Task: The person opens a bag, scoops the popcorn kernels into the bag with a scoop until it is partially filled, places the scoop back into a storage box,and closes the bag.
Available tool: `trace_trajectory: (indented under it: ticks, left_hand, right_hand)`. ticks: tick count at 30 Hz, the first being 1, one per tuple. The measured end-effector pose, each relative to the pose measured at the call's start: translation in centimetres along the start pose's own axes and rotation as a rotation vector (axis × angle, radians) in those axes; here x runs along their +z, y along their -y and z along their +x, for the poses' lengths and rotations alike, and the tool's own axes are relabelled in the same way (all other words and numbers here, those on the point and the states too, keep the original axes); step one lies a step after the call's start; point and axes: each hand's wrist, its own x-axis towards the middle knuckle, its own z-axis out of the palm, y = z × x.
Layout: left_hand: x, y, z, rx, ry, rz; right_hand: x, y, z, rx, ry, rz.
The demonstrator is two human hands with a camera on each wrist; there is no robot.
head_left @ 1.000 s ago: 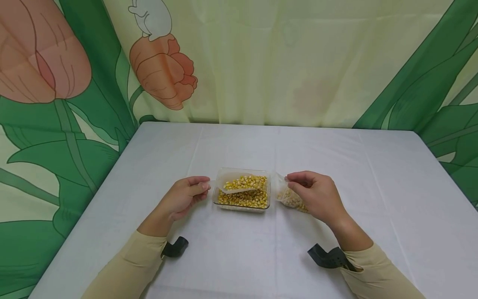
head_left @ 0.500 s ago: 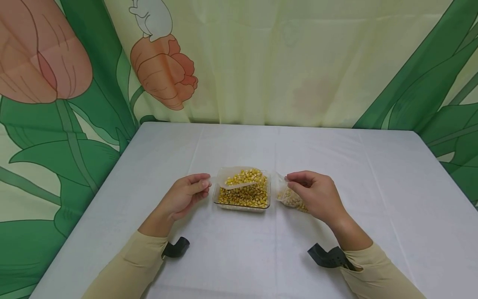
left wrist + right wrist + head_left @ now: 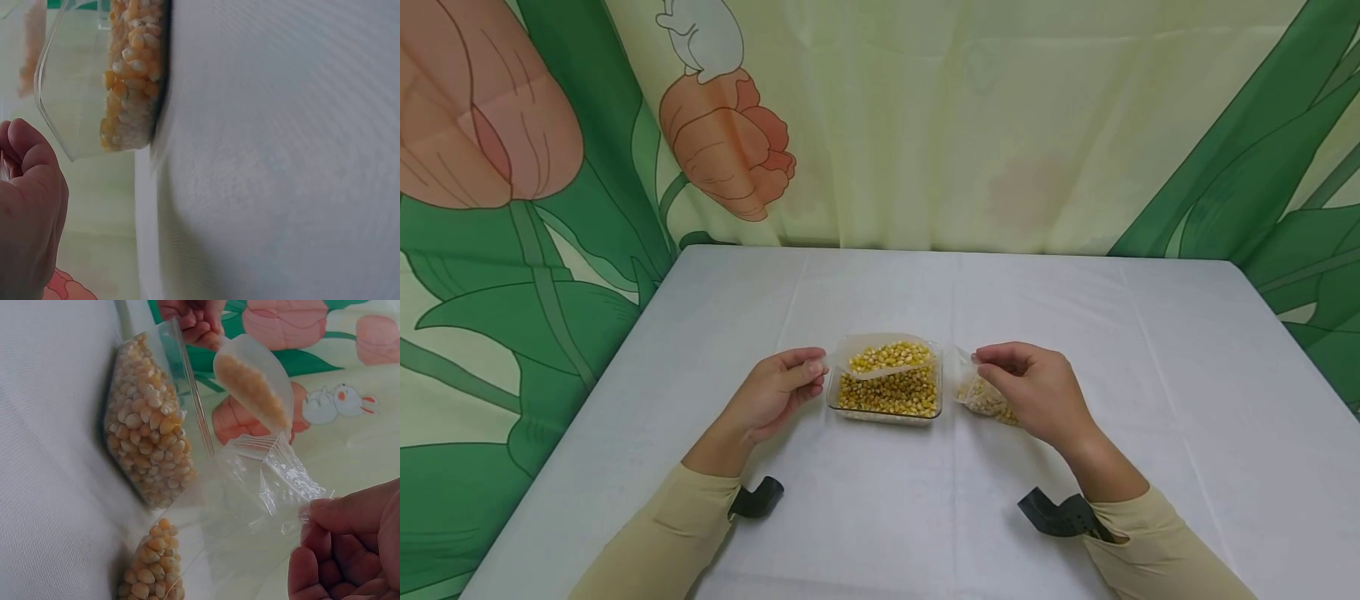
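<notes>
My left hand (image 3: 778, 392) pinches the handle of a translucent plastic scoop (image 3: 273, 365) between thumb and fingers. Yellow corn kernels (image 3: 250, 384) fill the scoop's bowl. It hovers over a clear rectangular container (image 3: 75, 119), which holds more corn. To the right, my right hand (image 3: 1037, 392) pinches the top edge of a clear zip-lock bag (image 3: 278, 481). The bag sits on the table beside the container, with kernels (image 3: 153, 565) in its lower part. In the right wrist view, the scoop's tip appears close to the bag's mouth; whether they touch I cannot tell.
A white cloth covers the table (image 3: 880, 525), and both forearms reach over it from the near side. Behind its far edge hangs a curtain (image 3: 940, 125) printed with tulips and a rabbit. Black camera mounts (image 3: 1060, 514) stick out from both wrists.
The loaded scoop has risen slightly out of the corn and shifted a little right with my left hand. My right hand and the bag have stayed nearly still.
</notes>
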Motion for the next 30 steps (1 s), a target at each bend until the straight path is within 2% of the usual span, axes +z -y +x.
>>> trace_trajectory:
  ticks: [9, 19, 30]
  left_hand:
    - [1.3, -0.2, 0.2, 0.037, 0.016, 0.100]
    - [2.7, -0.7, 0.5, 0.043, -0.033, 0.219]
    - [4.3, -0.9, 0.7, 0.032, -0.059, 0.247]
  right_hand:
    - [0.0, 0.1, 0.0, 0.010, -0.002, -0.005]
    - [-0.1, 0.2, 0.1, -0.001, -0.009, -0.015]
    - [-0.3, 0.2, 0.1, -0.009, -0.019, -0.023]
